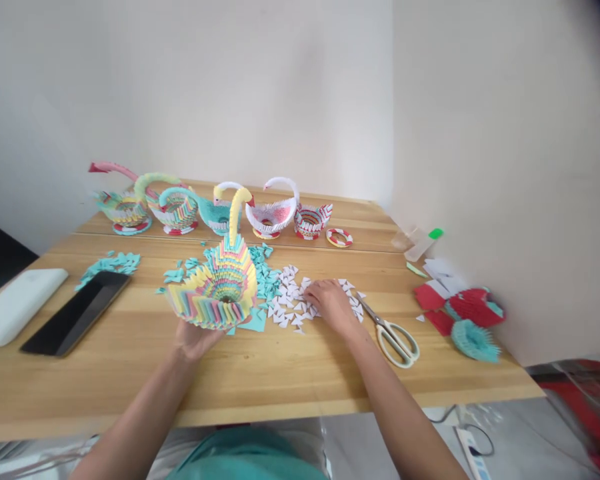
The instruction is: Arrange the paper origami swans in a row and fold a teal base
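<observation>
My left hand [197,339] is closed under a folded-paper swan [213,287] in yellow, pink and teal, holding it up above the table. The swan's neck is yellow with a red head, and its open bowl-shaped body tilts toward me. My right hand [329,301] reaches down into a scatter of white folded-paper triangles [285,303]. Its fingers are curled together on them; whether a piece sits between the fingertips is hidden. Teal folded-paper pieces [267,273] lie behind and beside the swan. Scissors [393,333] rest just right of my right hand.
Several finished paper swans [275,217] line the back, with a red-and-white paper ring [339,237]. At left lie a black phone [77,313], a white power bank [20,303] and more teal pieces [113,265]. A green-capped bottle [423,245] and red paper parts [475,305] are at right.
</observation>
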Motion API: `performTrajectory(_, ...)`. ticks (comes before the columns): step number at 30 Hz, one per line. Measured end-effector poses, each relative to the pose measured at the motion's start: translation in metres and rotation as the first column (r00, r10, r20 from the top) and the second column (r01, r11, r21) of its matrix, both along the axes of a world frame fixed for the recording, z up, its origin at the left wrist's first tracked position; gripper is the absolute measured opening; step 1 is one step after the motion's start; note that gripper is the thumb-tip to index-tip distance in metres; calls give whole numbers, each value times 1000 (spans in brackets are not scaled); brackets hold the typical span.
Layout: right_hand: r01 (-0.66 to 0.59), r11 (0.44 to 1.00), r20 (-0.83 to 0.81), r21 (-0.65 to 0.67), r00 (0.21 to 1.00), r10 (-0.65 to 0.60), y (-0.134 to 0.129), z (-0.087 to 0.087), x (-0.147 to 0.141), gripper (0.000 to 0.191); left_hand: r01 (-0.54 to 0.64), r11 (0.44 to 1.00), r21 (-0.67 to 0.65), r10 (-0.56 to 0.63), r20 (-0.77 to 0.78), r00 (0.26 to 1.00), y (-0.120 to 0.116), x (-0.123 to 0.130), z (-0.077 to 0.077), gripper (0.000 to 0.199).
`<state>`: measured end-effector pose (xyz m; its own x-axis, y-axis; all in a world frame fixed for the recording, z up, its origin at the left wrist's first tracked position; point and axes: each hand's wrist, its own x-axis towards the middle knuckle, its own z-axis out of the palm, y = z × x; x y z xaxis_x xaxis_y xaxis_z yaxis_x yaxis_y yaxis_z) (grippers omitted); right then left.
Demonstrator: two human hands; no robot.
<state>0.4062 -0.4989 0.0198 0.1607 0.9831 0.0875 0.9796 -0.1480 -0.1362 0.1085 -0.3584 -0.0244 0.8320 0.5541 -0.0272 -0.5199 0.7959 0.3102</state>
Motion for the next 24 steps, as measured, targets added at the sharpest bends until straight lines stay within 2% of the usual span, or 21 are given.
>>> performTrajectory(4, 78, 995, -54, 69, 996, -75, -8, -2, 2, 14, 78, 993, 92, -91, 144, 985, 3, 1, -10, 54)
performTrajectory(7, 135, 985, -80, 110, 989, -127, -13, -5, 2, 20, 98, 987, 131, -124, 209, 970, 5, 2, -14, 57)
performTrajectory(10, 106, 981, -92, 160, 991, -92, -14, -7, -1, 31, 102, 985, 142, -129, 201, 971, 5, 2, -13, 55)
performTrajectory(16, 86, 947, -287, 311, 958, 7, -12, -12, -8, 30, 105, 982, 157, -135, 194, 972, 5, 3, -12, 57)
performTrajectory(18, 90, 945, -279, 316, 960, 2, -12, -13, -9, 33, 106, 982, 155, -136, 191, 972, 6, 3, -13, 57)
performTrajectory(24, 92, 973, -123, 210, 990, -68, -14, -15, -8, 40, 108, 981, 163, -135, 161, 978, 8, 2, -18, 62)
